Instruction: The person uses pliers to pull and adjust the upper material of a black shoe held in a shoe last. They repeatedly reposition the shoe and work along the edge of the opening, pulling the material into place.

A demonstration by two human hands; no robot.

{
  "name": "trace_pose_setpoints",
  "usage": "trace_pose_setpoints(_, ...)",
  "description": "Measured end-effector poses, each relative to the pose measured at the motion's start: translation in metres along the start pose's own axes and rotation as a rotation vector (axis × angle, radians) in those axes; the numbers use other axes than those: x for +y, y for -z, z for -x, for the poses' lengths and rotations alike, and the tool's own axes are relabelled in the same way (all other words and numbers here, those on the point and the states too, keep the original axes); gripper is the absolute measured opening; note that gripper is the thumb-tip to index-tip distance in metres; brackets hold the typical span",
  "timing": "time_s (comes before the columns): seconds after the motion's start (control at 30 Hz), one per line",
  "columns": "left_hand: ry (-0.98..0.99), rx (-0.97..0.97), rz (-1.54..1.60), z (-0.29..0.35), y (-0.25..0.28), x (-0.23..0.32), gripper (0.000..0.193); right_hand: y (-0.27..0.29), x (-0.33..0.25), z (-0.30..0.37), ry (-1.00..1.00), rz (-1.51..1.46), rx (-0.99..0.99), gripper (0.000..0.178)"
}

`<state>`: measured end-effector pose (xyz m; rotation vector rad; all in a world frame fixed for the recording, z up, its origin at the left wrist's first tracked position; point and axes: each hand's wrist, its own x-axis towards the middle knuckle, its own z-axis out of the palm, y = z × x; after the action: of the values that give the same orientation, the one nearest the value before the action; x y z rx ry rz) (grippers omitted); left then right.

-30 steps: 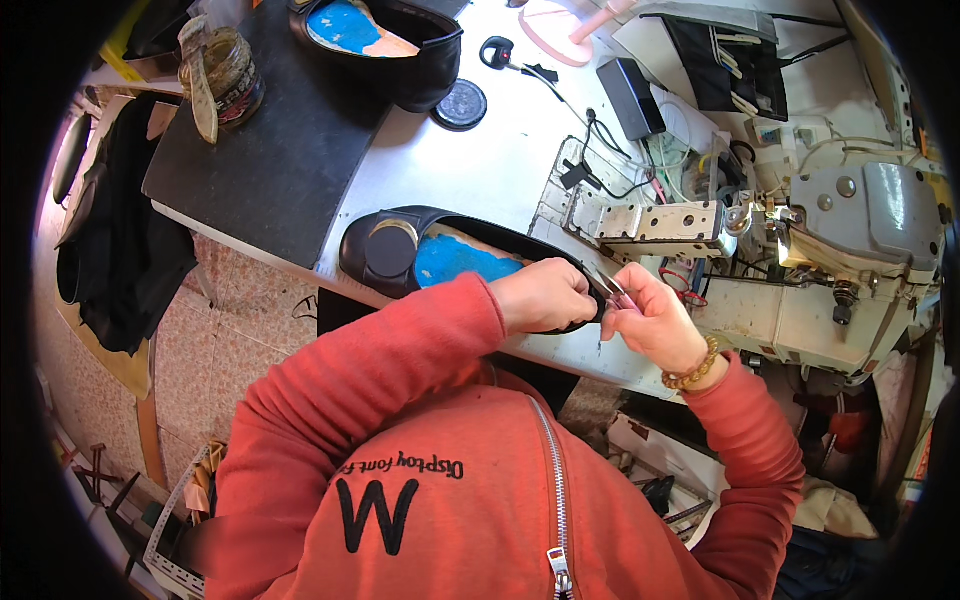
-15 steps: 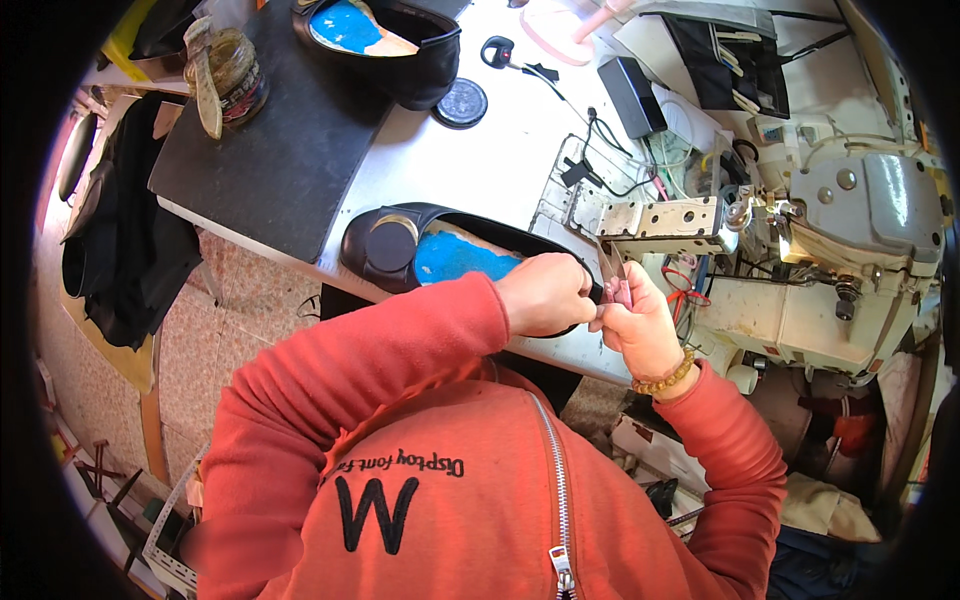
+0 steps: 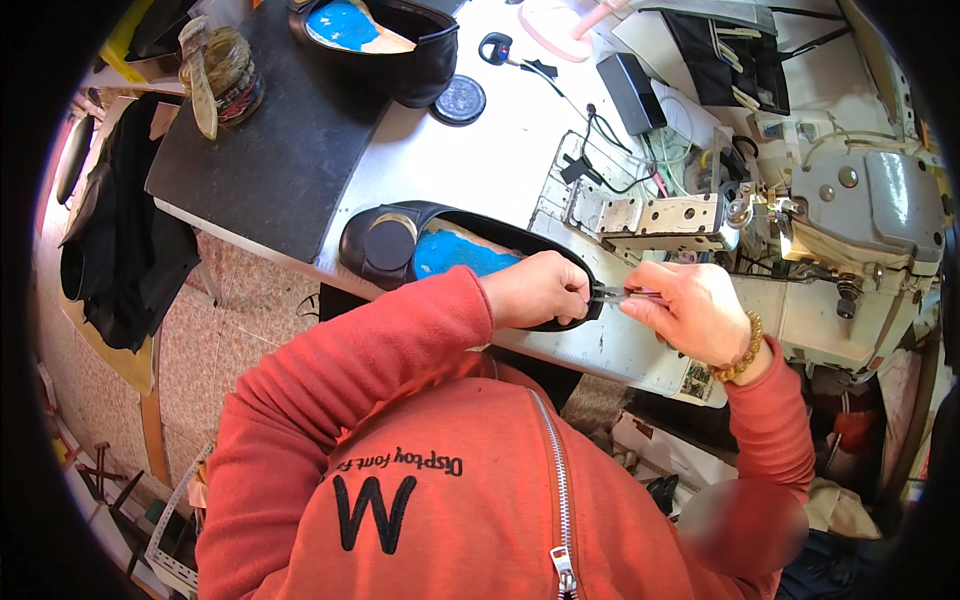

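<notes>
A black flat shoe [image 3: 400, 240] with a blue insole lies at the front edge of the white worktable [image 3: 490, 150]. My left hand [image 3: 535, 290] grips the shoe's toe end. My right hand [image 3: 685, 305] pinches a small metal tool, probably thread snips [image 3: 615, 293], whose tip meets the shoe's rim right beside my left fingers. Both forearms are in red sleeves, and a bead bracelet circles my right wrist.
A grey sewing machine [image 3: 860, 220] stands at the right with a metal attachment [image 3: 650, 215] and cables in front of it. A second black shoe [image 3: 385, 35], a round black lid [image 3: 458, 100], a black mat [image 3: 270, 150] and a jar [image 3: 225, 75] lie further back.
My right hand has moved from beside the machine's arm down and right, level with the shoe's toe. My left hand keeps its grip on the shoe.
</notes>
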<state>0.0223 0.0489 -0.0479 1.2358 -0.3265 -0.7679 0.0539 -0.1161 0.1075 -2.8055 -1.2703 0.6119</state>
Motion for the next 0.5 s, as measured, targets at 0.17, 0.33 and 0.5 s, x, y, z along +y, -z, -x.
trace_pose_setpoints(0.17, 0.027, 0.007, -0.035, 0.000, -0.001, 0.005, 0.007, 0.013, -0.013, -0.017, 0.100, 0.312, -0.173, 0.017)
trace_pose_setpoints(0.33, 0.047, 0.013, -0.020, 0.003, -0.003, 0.007, 0.009, 0.015, -0.023, -0.032, 0.153, 0.402, -0.268, 0.016)
trace_pose_setpoints(0.5, 0.025, 0.043, -0.061, 0.004, -0.006, 0.008, 0.011, 0.016, -0.027, -0.044, 0.132, 0.461, -0.379, 0.018)
